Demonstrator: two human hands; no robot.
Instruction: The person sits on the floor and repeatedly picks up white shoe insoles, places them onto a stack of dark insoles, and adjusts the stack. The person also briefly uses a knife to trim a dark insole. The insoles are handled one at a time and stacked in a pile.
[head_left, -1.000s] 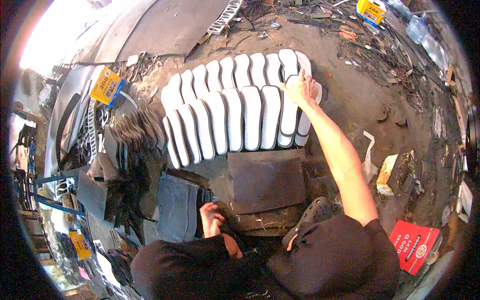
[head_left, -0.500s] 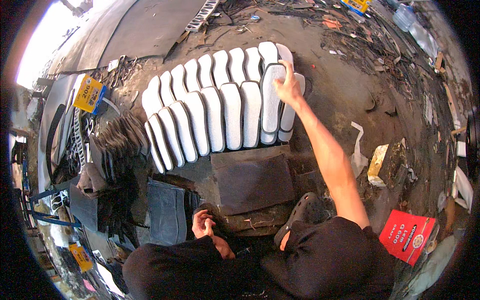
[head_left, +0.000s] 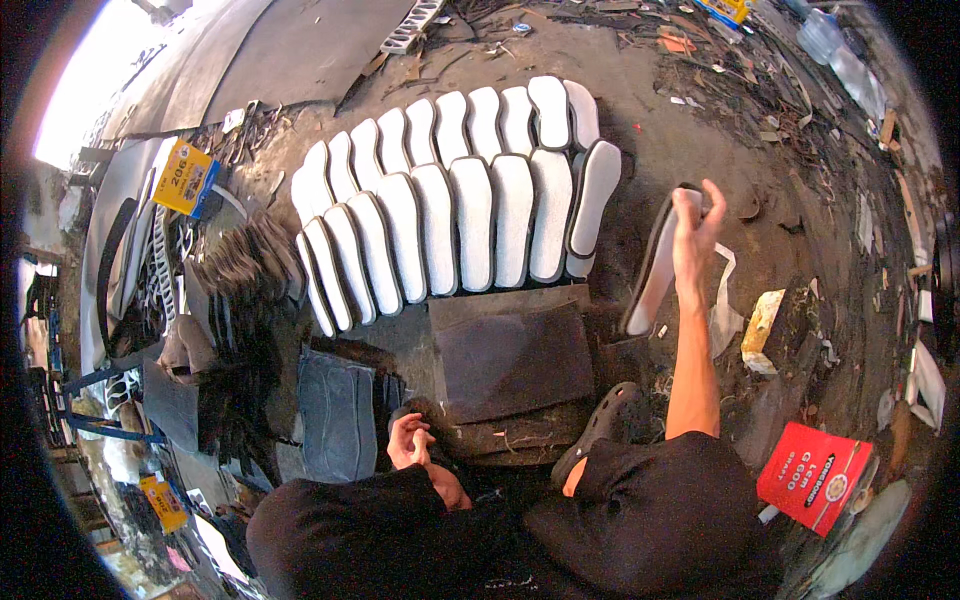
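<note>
To the right of the rows, my right hand (head_left: pixel 694 235) grips a shoe sole (head_left: pixel 655 268) by its far end. The sole has a white face and a dark edge, and stands tilted just over the ground, blurred; I cannot tell whether it touches. Two overlapping rows of similar white-faced soles (head_left: pixel 476 222) lie ahead of me, leaning on each other. One sole (head_left: pixel 596 198) lies tilted at the right end of the front row. Close to my lap, my left hand (head_left: pixel 410 442) rests with loosely curled fingers and nothing visible in it.
A dark flat board (head_left: pixel 515 365) lies before my feet. Left of it are dark sheets (head_left: pixel 337 415) and a stack of dark sole pieces (head_left: pixel 245 270). A red box (head_left: pixel 815 477) stands at the near right; a yellow box (head_left: pixel 186 178) sits at the left. Scraps litter the ground.
My right hand has moved right and nearer, from the right end of the rows, carrying a sole away from it. My left hand stays by my lap.
</note>
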